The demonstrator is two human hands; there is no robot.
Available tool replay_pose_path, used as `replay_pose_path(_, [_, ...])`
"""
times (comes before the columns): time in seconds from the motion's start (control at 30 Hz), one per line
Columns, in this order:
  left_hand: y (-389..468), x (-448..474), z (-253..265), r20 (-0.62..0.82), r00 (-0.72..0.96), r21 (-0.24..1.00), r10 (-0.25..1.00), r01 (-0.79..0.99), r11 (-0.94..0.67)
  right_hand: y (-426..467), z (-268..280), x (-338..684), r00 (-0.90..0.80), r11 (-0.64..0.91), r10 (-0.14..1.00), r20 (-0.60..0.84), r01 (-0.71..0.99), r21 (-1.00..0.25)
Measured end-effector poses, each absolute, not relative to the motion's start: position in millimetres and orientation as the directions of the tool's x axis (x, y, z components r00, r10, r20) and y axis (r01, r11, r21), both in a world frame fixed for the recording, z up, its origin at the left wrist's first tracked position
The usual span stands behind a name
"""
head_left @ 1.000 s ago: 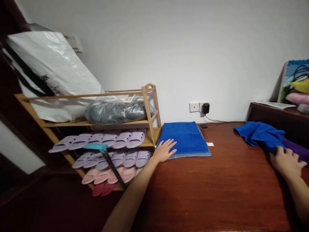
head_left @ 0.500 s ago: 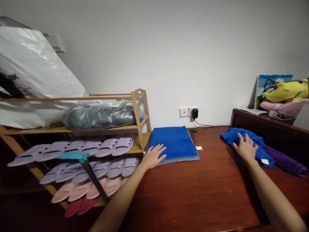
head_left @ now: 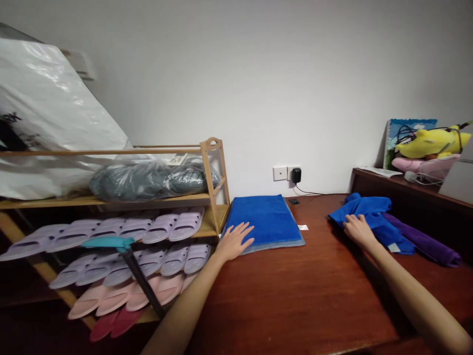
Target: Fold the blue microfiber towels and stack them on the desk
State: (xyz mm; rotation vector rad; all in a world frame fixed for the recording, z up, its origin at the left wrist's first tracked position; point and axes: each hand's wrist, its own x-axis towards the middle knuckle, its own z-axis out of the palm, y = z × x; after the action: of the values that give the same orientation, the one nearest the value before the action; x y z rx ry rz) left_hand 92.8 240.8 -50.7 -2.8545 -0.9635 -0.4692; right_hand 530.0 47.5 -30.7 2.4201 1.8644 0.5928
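Observation:
My left hand [head_left: 236, 241] rests flat, fingers spread, on the near left corner of a neat stack of blue towels [head_left: 266, 217]. A greyish edge and a white tag show at the stack's side. On the right, the fingers of my right hand [head_left: 358, 230] are curled on the left part of a crumpled blue towel [head_left: 375, 217], pinching its cloth. That towel has a white label near its lower end. A rolled purple towel [head_left: 428, 244] lies beside it, against the raised dark ledge.
A wooden shoe rack [head_left: 214, 187] with lilac, pink and red slippers stands left of the table [head_left: 281, 296]. A teal-topped handle [head_left: 109, 242] rises before it. A black plug [head_left: 296, 175] sits in the wall socket. The right ledge [head_left: 369, 180] bears a yellow plush toy [head_left: 432, 143].
My right hand has moved left and its spread fingers have closed on the crumpled blue towel, whose left part is now bunched up. My left hand stays on the stack.

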Motion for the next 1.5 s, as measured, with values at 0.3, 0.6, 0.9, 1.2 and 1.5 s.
replay_pose_path(0.3, [192, 106, -29, 0.434, 0.771, -0.132, 0.467, 0.567, -0.813, -87, -9, 354, -0.221, 0.217, 0.971, 0.093, 0.975, 0.052])
replay_pose_path(0.6, [21, 188, -24, 0.307, 0.937, 0.161, 0.167, 0.121, -0.979, -57, -33, 454, 0.325, -0.297, 0.863, 0.387, 0.946, -0.133])
replay_pose_path(0.9, [8, 122, -23, 0.221, 0.928, 0.243, 0.300, 0.246, -0.938, -25, -92, 538, 0.541, -0.532, 0.809, 0.231, 0.840, -0.106])
replay_pose_path(1.2, [-1, 38, -3, 0.272, 0.867, 0.098, 0.418, 0.407, -0.908, -36, -67, 488, 0.473, -0.455, 0.790, 0.390, 0.879, -0.145])
replay_pose_path(1.5, [-30, 14, -41, 0.230, 0.869, 0.011, 0.438, 0.447, -0.894, -48, -46, 298, -0.317, 0.356, 0.900, 0.300, 0.931, -0.084])
